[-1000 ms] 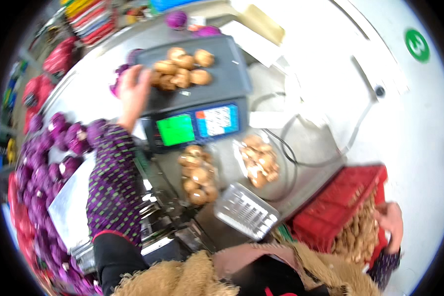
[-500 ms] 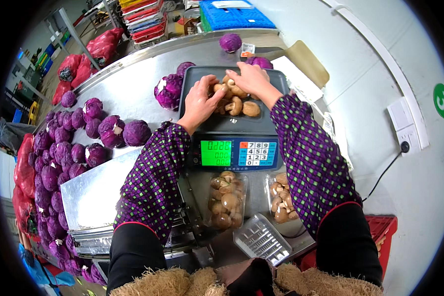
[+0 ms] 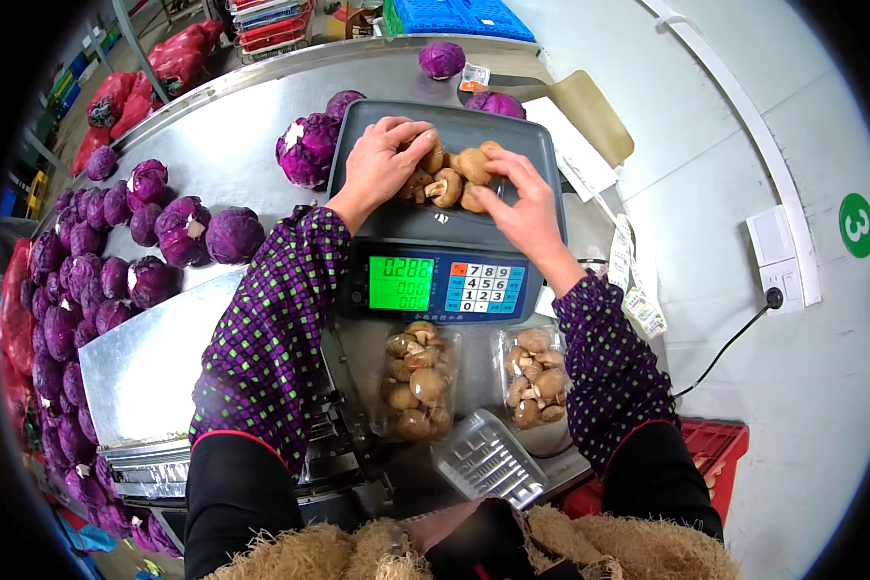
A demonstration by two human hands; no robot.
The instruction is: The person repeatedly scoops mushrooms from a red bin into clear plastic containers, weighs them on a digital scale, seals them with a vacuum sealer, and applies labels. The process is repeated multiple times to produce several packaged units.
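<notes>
Brown mushrooms point(image 3: 451, 177) on scale tray point(image 3: 532, 145), heaped between both hands; left grip point(image 3: 382, 159) and right grip point(image 3: 527, 208) curled round them

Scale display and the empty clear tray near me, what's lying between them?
Head view: two clear packs of mushrooms lie side by side between the scale display and the empty tray.

A steel counter point(image 3: 232, 126) carries a weighing scale point(image 3: 442, 246), loose purple cabbages point(image 3: 155, 232) at left, and two clear packs of mushrooms point(image 3: 418, 382) near the front edge.
</notes>
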